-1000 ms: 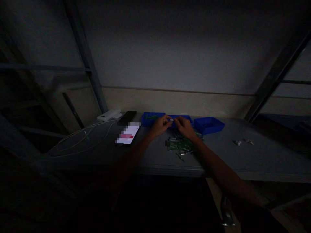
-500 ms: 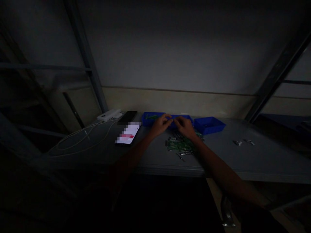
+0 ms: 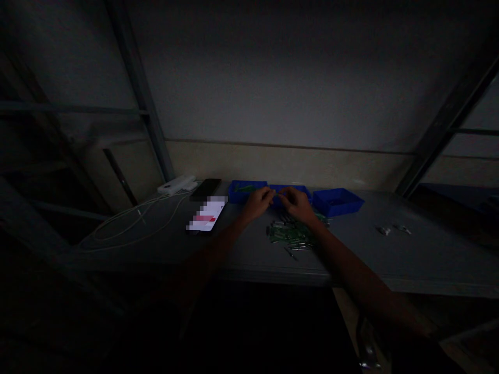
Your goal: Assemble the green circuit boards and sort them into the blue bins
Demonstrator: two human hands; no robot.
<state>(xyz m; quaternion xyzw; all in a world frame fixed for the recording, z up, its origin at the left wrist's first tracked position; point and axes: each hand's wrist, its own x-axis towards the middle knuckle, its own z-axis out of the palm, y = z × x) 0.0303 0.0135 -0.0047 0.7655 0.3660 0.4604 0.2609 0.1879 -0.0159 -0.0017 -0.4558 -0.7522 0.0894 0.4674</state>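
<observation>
Green, silvery parts point(image 3: 290, 234), loosely heaped

Single head-worn camera: looks forward and down over the counter point(image 3: 251, 252) toward the wall point(image 3: 280, 93); moderately near.

this looks like a dim workshop. a grey worktop point(image 3: 241, 254) stands between metal frame posts point(image 3: 157, 140), carrying small blue plastic bins point(image 3: 343, 209) and a loose heap of green and metallic parts point(image 3: 290, 234).

1. Left bin point(image 3: 238, 197), middle bin point(image 3: 277, 201), right bin point(image 3: 338, 209): plain blue.
2. Pile of parts point(image 3: 286, 234): green and silver.
3. Lit phone screen point(image 3: 203, 219): pale lilac, pink-and-red patch.
4. Power strip point(image 3: 173, 185): white.
5. Tabletop point(image 3: 244, 252): grey.
6. Wall point(image 3: 273, 88): grey above, beige band below.
</observation>
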